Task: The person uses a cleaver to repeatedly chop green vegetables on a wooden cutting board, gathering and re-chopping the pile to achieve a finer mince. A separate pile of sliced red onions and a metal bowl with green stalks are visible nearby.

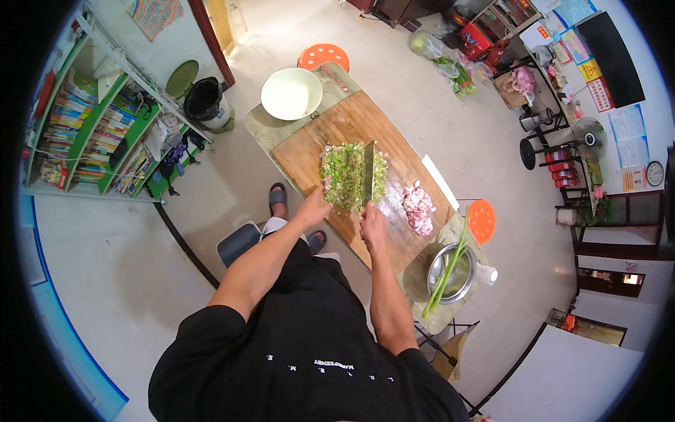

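Note:
My right hand (373, 227) grips the handle of a cleaver (369, 176). Its blade stands nearly edge-down along the right part of a heap of finely chopped green and pinkish food (343, 176). At the near left edge of that heap is my left hand (315, 207), its fingertips at the chopped bits; whether they pinch anything is hidden. The heap lies on a large wooden cutting board (300, 150). To the right of the cleaver, a smaller pile of pale pink raw meat pieces (418, 208) rests on the same board.
A white bowl (291, 94) stands on the table's far left corner. Green onion stalks (448, 274) lie across a metal bowl (435, 264) at the right end, beside a white container (486, 274). Orange stools (481, 221) and a lined trash bin (216, 116) stand around the table (256, 124).

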The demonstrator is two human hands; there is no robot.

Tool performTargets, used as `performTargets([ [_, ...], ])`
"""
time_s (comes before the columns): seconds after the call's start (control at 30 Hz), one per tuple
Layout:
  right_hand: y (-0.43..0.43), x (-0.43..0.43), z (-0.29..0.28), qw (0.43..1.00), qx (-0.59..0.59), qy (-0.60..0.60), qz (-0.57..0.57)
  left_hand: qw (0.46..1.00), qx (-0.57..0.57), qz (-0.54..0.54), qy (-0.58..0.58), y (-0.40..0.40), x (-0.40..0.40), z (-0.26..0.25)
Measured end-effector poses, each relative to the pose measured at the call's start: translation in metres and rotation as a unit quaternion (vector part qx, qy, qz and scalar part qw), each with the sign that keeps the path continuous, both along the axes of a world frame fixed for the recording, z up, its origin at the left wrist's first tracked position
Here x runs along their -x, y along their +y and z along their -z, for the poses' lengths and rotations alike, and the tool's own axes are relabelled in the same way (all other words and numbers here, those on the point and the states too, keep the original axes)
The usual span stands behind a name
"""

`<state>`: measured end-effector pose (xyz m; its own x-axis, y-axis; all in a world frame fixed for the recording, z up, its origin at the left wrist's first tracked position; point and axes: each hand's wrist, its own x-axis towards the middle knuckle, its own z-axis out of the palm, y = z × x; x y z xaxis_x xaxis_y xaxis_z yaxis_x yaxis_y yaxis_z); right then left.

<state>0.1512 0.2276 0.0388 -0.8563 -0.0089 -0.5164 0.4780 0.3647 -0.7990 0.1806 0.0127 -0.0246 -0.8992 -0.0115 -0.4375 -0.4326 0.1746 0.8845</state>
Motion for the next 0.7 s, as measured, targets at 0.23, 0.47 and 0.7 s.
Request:
performTargets([
  [0.23,0.009,0.003,0.037,0.998,-0.045,0.024,-0.023,0.998,0.053,-0.013,-0.027,0.002,0.003,-0.022],
  [0.47,0.009,0.006,0.010,0.999,-0.011,0.047,0.025,0.998,0.058,-0.020,-0.013,0.005,-0.003,-0.030],
  [0.7,0.004,0.007,0.009,0.999,0.003,-0.027,0.023,0.997,0.075,-0.018,-0.006,0.003,-0.001,-0.034],
])
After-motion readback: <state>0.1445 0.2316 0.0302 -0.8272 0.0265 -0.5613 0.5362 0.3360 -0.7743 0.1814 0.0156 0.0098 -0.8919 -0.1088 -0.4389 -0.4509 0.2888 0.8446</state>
